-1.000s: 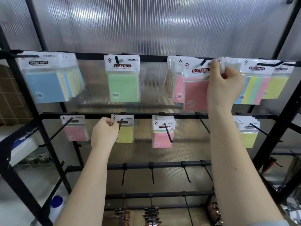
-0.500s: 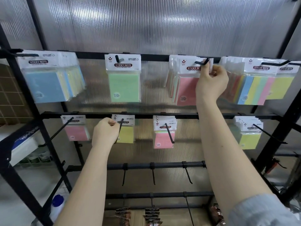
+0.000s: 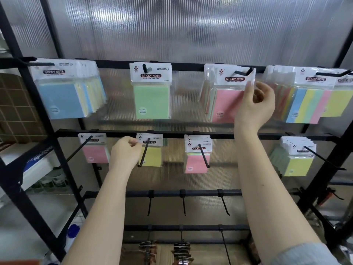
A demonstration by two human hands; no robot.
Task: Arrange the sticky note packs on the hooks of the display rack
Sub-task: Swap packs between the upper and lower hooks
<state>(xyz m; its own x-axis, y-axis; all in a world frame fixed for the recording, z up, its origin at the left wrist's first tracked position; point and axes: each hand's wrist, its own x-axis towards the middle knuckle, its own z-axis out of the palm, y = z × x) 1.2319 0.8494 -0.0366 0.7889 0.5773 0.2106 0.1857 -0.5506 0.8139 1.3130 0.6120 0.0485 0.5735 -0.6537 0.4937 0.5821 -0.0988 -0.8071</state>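
Left hand: my left hand (image 3: 125, 153) is the nearer and lower one, fingers curled at the left edge of the small yellow sticky note pack with the white header card (image 3: 150, 153); it seems to pinch that card, though the fingertips are hidden.
Left hook: the thin black wire hook (image 3: 143, 154) carrying that pack juts toward me with its upturned tip just right of my left wrist; the pack sits at the root of the wire, by the bar.
Right hand: my right hand (image 3: 255, 106) is higher, its fingers loosely curled, holding nothing; the thumb lies against the right edge of the large pink sticky note pack in clear plastic (image 3: 228, 94).
Pink pack: it hangs on the black top-row hook (image 3: 245, 72), frontmost of several, close to the tip.
Key relation: I judge it wants pushing back along the wire, away from me.
Room: the multicoloured fan of packs (image 3: 307, 96) crowds the right; open panel lies left, toward the green pack (image 3: 151, 92).
Frame: the black metal display rack (image 3: 191, 135) has bare hooks on lower bars.
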